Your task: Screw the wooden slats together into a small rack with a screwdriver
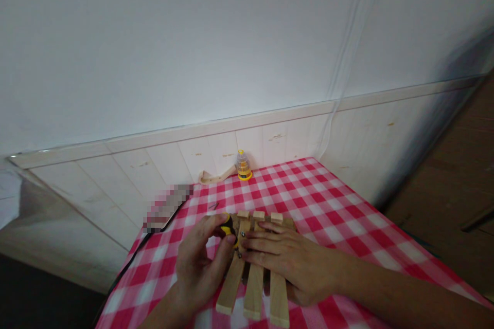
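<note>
Because left fingers (212, 221) clasp handle (228, 225) — shape unclear | slats (253, 292) (partly) hidden

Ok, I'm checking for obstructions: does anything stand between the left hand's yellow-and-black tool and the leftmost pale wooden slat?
Nothing visible does. The left hand holds the yellow-and-black tool at the leftmost pale wooden slat; the right hand lies close by, not between them. Contact is too small to tell.

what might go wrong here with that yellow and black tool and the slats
The yellow and black tool in the left hand could slip into the right hand, spread close by. The wooden slats might shift if the checked cloth slides.
</note>
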Motion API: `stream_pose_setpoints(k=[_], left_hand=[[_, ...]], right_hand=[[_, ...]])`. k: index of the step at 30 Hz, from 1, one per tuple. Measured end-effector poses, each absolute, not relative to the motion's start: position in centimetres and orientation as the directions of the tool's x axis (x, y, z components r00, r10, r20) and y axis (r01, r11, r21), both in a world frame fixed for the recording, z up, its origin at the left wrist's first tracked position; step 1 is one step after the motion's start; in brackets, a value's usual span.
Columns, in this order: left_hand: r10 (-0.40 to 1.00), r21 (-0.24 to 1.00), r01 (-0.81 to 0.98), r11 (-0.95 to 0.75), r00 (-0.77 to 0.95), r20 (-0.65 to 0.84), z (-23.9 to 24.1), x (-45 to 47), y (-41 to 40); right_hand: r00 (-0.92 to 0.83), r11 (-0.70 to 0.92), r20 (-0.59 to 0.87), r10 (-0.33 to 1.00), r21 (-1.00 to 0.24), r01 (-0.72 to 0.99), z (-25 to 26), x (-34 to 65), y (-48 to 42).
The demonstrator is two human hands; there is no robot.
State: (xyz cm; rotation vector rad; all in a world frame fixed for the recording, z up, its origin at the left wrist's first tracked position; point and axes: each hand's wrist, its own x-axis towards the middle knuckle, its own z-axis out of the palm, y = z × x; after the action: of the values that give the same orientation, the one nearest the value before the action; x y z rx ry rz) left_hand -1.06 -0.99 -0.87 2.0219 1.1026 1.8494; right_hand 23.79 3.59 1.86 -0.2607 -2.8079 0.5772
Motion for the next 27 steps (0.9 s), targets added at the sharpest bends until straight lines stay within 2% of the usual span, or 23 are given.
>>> stream_pose_setpoints(k=[11,18,27], left_hand=[[0.657,0.625,0.388,-0.678,-0.063,0.751,-1.4,-0.9,-0.7],[0.713,0.775,0.208,-0.597,-0.304,0.632,-0.1,0.5,0.0],[0.746,0.792,0.166,-0.587,-0.269,0.609,-1.0,0.5,0.7]], right_hand=[[-0.945,0.908,0.243,0.22,-0.406,0.107,1.5,23.8,3.6],[-0.947,0.91,0.239,0.213,-0.402,0.104,1.2,23.7,3.7],[-0.944,0.905,0.248,0.217,-0.414,0.099,0.7,23.8,3.9]])
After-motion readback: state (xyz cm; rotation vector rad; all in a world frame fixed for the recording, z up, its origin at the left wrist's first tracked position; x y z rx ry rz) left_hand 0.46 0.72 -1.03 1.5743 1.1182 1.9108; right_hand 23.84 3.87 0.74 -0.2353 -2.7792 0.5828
